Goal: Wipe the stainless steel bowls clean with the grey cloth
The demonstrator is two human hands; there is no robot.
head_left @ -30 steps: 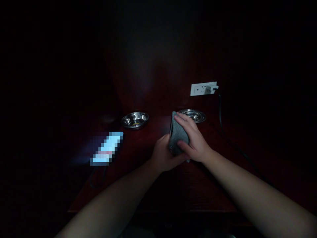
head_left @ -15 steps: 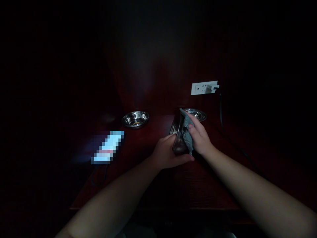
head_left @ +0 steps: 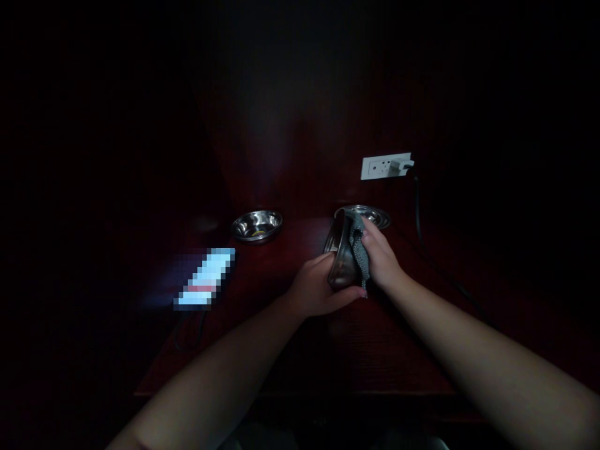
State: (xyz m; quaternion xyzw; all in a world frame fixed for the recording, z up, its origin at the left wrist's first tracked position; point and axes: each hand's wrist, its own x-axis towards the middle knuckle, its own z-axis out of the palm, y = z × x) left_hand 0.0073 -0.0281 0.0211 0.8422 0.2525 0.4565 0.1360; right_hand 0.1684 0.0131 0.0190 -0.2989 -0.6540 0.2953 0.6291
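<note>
My left hand (head_left: 316, 290) grips a shiny metal bowl (head_left: 344, 269) from below, its fingers inside the rim and its thumb along the outside. The bowl is tipped on its side, its opening facing left. Against the bowl's outer side, my right hand (head_left: 380, 257) presses a grey patterned cloth (head_left: 359, 250), fingers closed over it. Part of the cloth is hidden behind the right hand. Behind the held bowl lies a metal plate or shallow dish (head_left: 377, 215), partly covered by bowl and cloth.
A second metal bowl (head_left: 257, 226) with something yellowish in it stands at the back left. Nearer, a lit, blurred-out phone-like screen (head_left: 206, 278) lies on the dark red table (head_left: 365, 362). A white wall socket (head_left: 385, 166) holds a plug; a dark cable (head_left: 419, 219) runs down right.
My right hand and the cloth have shifted slightly right and down across the bowl's outside, baring more of its metal. My left hand keeps its hold almost unmoved.
</note>
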